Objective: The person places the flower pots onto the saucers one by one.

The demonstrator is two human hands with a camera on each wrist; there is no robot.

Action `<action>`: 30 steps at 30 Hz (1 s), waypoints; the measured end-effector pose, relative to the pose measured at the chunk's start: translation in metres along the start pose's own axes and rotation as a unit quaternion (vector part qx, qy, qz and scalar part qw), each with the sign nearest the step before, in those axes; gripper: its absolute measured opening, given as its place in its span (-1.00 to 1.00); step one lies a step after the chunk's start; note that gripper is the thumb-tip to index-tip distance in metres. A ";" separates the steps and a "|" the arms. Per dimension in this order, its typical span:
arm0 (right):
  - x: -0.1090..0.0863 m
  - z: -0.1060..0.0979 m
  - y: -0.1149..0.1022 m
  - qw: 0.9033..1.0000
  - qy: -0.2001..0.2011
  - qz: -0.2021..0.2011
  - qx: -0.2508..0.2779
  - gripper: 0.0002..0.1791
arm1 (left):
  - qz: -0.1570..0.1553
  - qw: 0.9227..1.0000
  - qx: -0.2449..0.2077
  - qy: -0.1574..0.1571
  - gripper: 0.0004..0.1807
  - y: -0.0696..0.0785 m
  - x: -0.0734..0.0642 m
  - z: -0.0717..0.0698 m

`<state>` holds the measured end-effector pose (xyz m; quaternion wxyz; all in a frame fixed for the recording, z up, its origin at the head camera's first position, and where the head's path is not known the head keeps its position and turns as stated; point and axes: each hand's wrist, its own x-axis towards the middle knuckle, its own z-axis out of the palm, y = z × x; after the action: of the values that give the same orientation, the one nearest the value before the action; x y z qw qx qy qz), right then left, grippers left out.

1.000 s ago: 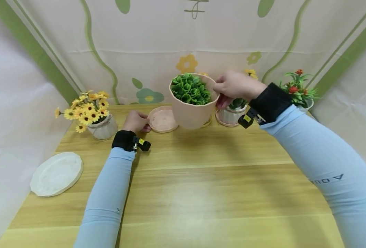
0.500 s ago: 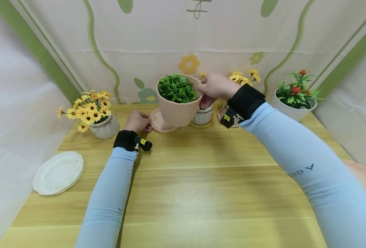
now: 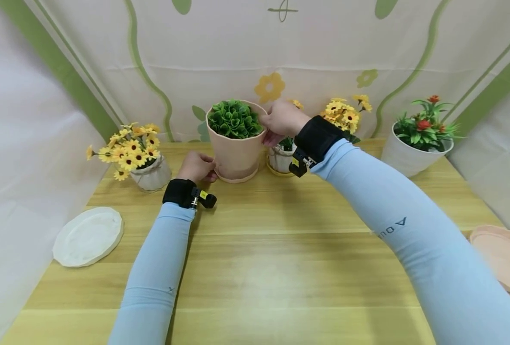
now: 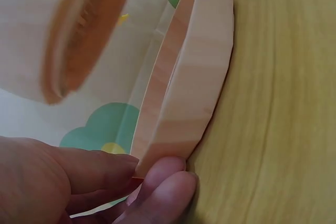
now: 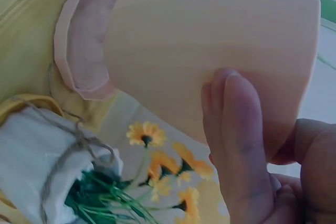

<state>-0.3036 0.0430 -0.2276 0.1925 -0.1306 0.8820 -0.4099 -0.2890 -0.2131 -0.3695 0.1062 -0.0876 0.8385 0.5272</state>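
Note:
My right hand (image 3: 284, 120) grips the rim of a pink flowerpot (image 3: 237, 155) with a green leafy plant (image 3: 235, 120) in it. In the left wrist view the flowerpot's base (image 4: 86, 40) hangs over a round pink saucer (image 4: 191, 77), with a gap between them. My left hand (image 3: 197, 167) pinches the saucer's left edge, thumb and fingers at its rim, while the saucer lies on the table. In the right wrist view, fingers (image 5: 241, 129) lie along the pot's outer wall. Just right of the flowerpot stands a small white pot (image 3: 281, 159) on a yellow saucer.
A white pot of yellow flowers (image 3: 150, 173) stands to the left, with a white saucer (image 3: 88, 237) nearer me. More yellow flowers (image 3: 343, 115) and a white pot with red flowers (image 3: 414, 153) stand right. A pink tray (image 3: 503, 258) lies at the right edge.
My right hand has carried the flowerpot leftward, from right of the pink saucer to above it. My left hand has stayed at the saucer's edge. The head view has shifted slightly.

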 end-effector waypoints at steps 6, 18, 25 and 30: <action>0.009 0.008 0.004 1.000 0.004 0.000 0.011 -0.61 | 0.004 1.000 0.005 0.000 -0.65 0.002 -0.004 0.002; 0.025 0.032 0.010 0.998 0.023 0.022 -0.047 -0.58 | 0.001 1.000 0.001 0.002 -0.63 0.001 -0.003 0.003; 0.038 0.038 0.017 0.997 0.042 0.045 -0.052 -0.63 | -0.010 1.000 0.000 0.007 -0.62 0.000 0.003 0.004; 0.045 0.040 0.018 0.995 0.053 0.057 -0.057 -0.62 | -0.016 1.000 0.004 0.011 -0.63 -0.001 0.005 0.003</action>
<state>-0.3267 0.0099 -0.2759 0.1613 -0.0689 0.9189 -0.3535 -0.2932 -0.2112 -0.3731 0.1057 -0.1068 0.8401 0.5211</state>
